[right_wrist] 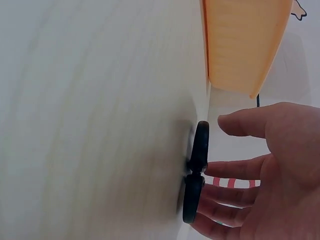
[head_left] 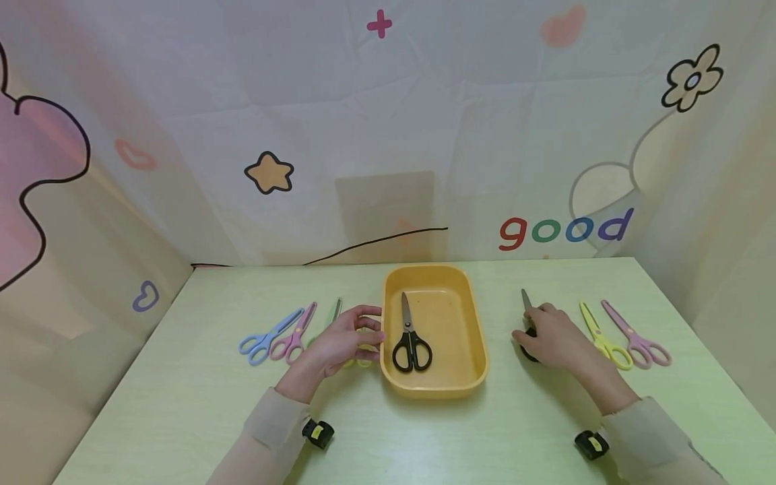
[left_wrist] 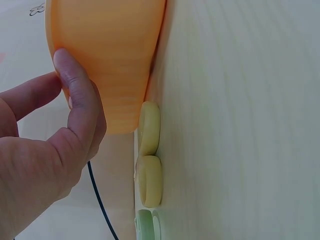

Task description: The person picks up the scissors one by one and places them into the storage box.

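Observation:
A yellow-orange plastic tray (head_left: pixel 451 323) stands mid-table, with black-handled scissors (head_left: pixel 407 330) lying inside it. At its left side, my left hand (head_left: pixel 345 340) holds the rim between thumb and fingers; the left wrist view shows the thumb against the outer wall (left_wrist: pixel 115 75). My right hand (head_left: pixel 554 337) reaches over a second pair of black-handled scissors (right_wrist: pixel 197 172) on the table right of the tray. Its fingers are at the handles, while the thumb (right_wrist: pixel 245 122) stays apart from them. The hand hides part of these scissors in the head view.
Left of the tray lie blue scissors (head_left: pixel 269 339), pink scissors (head_left: pixel 297 333), green scissors (head_left: pixel 335 311) and a yellow pair (left_wrist: pixel 150 130), the last two partly hidden by my left hand. On the right are yellow scissors (head_left: pixel 597 331) and pink scissors (head_left: pixel 630 337). A printed cloth (head_left: pixel 388 135) hangs behind.

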`<control>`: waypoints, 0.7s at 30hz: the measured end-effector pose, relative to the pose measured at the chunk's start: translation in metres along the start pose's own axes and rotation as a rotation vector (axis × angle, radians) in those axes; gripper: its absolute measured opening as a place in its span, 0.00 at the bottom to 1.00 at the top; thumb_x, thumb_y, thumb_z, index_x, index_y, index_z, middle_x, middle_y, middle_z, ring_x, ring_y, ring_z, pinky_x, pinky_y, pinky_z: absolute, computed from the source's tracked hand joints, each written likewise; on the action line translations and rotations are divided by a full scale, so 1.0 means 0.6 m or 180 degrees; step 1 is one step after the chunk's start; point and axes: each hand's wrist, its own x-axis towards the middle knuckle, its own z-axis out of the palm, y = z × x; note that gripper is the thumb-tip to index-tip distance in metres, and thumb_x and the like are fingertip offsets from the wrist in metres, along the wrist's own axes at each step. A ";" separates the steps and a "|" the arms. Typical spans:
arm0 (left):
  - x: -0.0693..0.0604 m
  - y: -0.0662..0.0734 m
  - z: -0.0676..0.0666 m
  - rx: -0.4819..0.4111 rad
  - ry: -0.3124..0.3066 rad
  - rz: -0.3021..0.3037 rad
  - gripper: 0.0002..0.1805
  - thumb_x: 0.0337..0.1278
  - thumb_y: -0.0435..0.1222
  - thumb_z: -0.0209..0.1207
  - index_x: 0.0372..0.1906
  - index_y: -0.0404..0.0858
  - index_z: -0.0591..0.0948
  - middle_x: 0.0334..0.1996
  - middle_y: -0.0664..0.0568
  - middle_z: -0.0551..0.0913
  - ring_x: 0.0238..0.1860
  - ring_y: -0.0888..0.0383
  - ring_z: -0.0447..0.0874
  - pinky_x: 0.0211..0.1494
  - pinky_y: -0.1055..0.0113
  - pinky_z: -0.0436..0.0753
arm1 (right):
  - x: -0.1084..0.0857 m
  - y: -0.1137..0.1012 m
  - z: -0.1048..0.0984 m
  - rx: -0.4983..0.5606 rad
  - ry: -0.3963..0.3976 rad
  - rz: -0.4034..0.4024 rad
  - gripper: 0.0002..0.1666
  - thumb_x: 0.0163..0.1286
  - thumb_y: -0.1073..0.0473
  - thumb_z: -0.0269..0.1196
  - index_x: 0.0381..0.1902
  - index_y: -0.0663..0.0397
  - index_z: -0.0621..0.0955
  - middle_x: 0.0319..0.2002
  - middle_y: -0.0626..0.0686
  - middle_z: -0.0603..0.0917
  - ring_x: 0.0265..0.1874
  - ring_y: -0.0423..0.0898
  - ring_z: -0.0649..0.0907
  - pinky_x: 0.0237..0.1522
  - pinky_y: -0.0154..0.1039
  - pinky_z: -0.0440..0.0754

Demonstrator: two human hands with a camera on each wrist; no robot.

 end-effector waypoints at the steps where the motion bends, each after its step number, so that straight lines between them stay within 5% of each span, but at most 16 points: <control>1: 0.000 0.000 0.000 -0.0002 0.0001 0.0002 0.29 0.68 0.22 0.59 0.71 0.29 0.65 0.55 0.34 0.72 0.38 0.53 0.81 0.40 0.63 0.88 | 0.000 0.000 0.000 0.0013 0.0019 -0.0003 0.25 0.72 0.53 0.66 0.51 0.74 0.79 0.49 0.73 0.77 0.44 0.65 0.78 0.48 0.61 0.82; 13: 0.001 -0.001 -0.002 0.0005 -0.0008 0.0017 0.30 0.69 0.22 0.59 0.72 0.28 0.64 0.55 0.34 0.72 0.38 0.54 0.81 0.40 0.64 0.88 | -0.018 -0.007 -0.002 -0.0101 -0.0091 0.0131 0.38 0.71 0.48 0.66 0.68 0.66 0.67 0.52 0.75 0.68 0.49 0.70 0.70 0.40 0.65 0.80; 21: -0.001 -0.001 -0.001 0.0001 -0.0012 0.0031 0.30 0.69 0.22 0.59 0.72 0.28 0.63 0.55 0.34 0.72 0.38 0.54 0.81 0.39 0.64 0.88 | -0.021 -0.005 0.005 -0.0143 -0.0320 0.0218 0.41 0.69 0.47 0.68 0.69 0.64 0.66 0.53 0.74 0.66 0.51 0.70 0.68 0.42 0.65 0.79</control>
